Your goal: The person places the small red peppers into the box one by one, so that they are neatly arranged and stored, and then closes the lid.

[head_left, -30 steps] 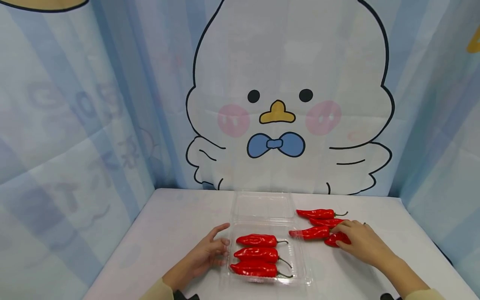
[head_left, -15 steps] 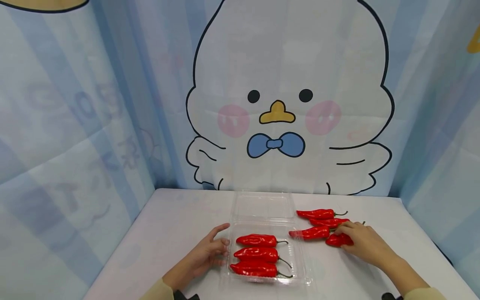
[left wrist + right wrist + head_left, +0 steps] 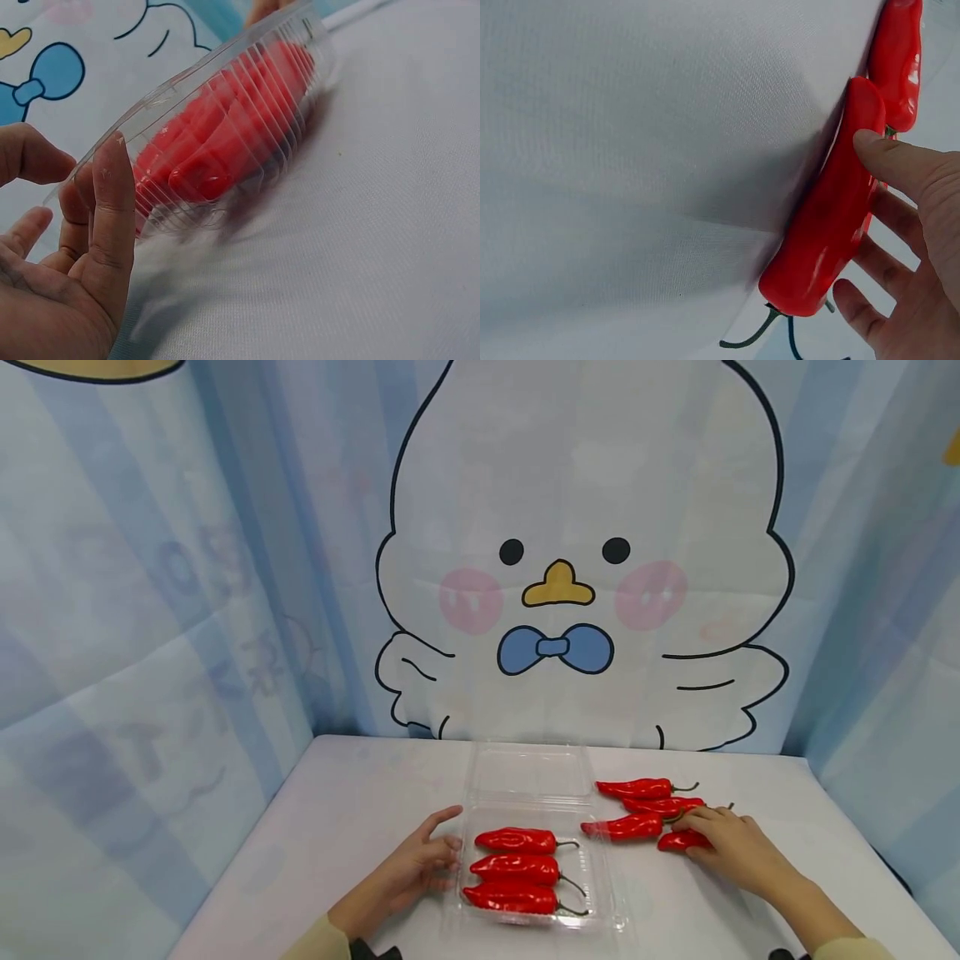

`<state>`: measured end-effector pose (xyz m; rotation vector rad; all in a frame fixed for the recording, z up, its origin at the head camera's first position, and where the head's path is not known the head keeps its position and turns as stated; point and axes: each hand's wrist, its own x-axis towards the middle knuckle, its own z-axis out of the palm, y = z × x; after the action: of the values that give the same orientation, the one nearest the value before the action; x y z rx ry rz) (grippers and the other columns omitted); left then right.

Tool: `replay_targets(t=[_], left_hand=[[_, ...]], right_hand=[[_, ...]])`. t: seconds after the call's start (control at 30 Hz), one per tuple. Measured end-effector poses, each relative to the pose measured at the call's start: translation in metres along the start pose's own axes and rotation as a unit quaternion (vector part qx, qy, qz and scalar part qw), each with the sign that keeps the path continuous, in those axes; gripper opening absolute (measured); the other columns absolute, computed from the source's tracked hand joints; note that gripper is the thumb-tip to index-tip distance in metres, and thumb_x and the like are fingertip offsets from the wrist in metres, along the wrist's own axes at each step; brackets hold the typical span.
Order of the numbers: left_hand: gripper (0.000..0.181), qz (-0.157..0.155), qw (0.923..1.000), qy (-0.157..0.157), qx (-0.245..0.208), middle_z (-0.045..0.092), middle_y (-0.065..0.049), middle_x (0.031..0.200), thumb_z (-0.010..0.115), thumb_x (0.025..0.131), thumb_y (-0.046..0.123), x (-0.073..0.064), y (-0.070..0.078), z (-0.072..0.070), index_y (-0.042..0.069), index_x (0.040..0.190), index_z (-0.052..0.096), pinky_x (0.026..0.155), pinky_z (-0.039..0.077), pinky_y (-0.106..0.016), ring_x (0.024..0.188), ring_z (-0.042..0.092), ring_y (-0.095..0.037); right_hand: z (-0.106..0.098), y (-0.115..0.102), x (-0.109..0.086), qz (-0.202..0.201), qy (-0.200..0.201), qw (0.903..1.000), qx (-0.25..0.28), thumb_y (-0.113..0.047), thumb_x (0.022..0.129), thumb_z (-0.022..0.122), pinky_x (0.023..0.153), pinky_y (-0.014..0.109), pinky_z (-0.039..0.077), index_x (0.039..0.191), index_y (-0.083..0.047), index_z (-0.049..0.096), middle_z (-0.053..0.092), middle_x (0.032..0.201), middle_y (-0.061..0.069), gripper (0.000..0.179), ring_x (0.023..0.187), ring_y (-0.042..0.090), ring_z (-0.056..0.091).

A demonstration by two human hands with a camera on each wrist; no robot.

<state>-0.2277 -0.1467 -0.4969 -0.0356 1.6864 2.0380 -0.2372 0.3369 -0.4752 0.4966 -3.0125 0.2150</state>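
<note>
My right hand (image 3: 738, 852) is over the nearest pepper of a group on the right. In the right wrist view its thumb rests on one side of this glossy red pepper (image 3: 821, 217), with the other fingers along the far side. Three red peppers (image 3: 513, 869) lie side by side in a clear plastic clamshell box (image 3: 609, 893), stems to the right. Beside the box's left wall is my left hand (image 3: 416, 864), its fingers loosely bent. The left wrist view shows those fingertips (image 3: 111, 146) at the rim of the box, with the red peppers (image 3: 232, 127) seen through the ribbed wall.
The box's clear lid (image 3: 529, 773) lies folded back toward the rear of the white table (image 3: 360, 810). More red peppers (image 3: 622, 827) lie right of the box, close together. A printed cloth (image 3: 558, 693) hangs behind the table, with similar cloth at both sides.
My right hand and the pepper under it have shifted slightly to the right. My left hand stays at the box, and the three peppers inside lie as before.
</note>
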Motion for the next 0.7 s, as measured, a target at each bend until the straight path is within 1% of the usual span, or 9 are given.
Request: replay_targets(t=[0.1,0.3,0.4,0.5,0.7], left_hand=[[0.082,-0.001,1.0,0.001,-0.001,0.059,-0.002,0.105,0.062,0.087,0.007,0.0,-0.001,0.0,0.02,0.161,0.029,0.065,0.058,-0.023,0.08,0.059,-0.014],[0.082,-0.001,1.0,0.003,0.0,0.059,-0.002,0.106,0.063,0.087,0.007,0.002,-0.002,-0.001,0.021,0.161,0.029,0.065,0.059,-0.024,0.08,0.06,-0.014],[0.082,-0.001,1.0,0.003,-0.001,0.059,-0.003,0.106,0.063,0.087,0.007,0.002,-0.002,-0.001,0.022,0.161,0.029,0.065,0.059,-0.024,0.08,0.06,-0.014],[0.082,-0.003,1.0,0.002,0.001,0.059,-0.003,0.106,0.062,0.088,0.007,0.001,-0.002,-0.001,0.021,0.161,0.029,0.065,0.059,-0.024,0.08,0.06,-0.014],[0.082,-0.001,1.0,-0.001,0.006,0.059,-0.003,0.106,0.061,0.087,0.007,0.002,0.0,0.0,0.02,0.161,0.029,0.065,0.058,-0.024,0.081,0.059,-0.014]], right_hand=[[0.001,0.0,-0.001,-0.001,-0.006,1.0,-0.005,-0.025,0.084,0.082,0.084,0.066,0.051,0.115,-0.02,0.077,0.072,0.119,0.009,0.032,0.112,0.042,0.064],[0.0,-0.001,-0.003,0.01,-0.013,0.9999,-0.003,-0.025,0.087,0.079,0.083,0.066,0.052,0.119,-0.018,0.076,0.071,0.122,0.013,0.033,0.113,0.045,0.063],[-0.001,-0.002,-0.004,0.01,-0.012,0.9999,0.003,-0.024,0.089,0.077,0.085,0.068,0.052,0.12,-0.017,0.076,0.071,0.123,0.015,0.032,0.112,0.045,0.064],[-0.004,-0.003,-0.006,0.014,-0.019,0.9996,0.016,-0.023,0.091,0.075,0.087,0.07,0.053,0.122,-0.016,0.075,0.07,0.123,0.016,0.032,0.111,0.045,0.065],[-0.015,-0.003,-0.008,0.021,-0.037,0.9986,0.032,-0.02,0.095,0.07,0.089,0.066,0.055,0.126,-0.014,0.073,0.069,0.125,0.018,0.032,0.112,0.045,0.066]])
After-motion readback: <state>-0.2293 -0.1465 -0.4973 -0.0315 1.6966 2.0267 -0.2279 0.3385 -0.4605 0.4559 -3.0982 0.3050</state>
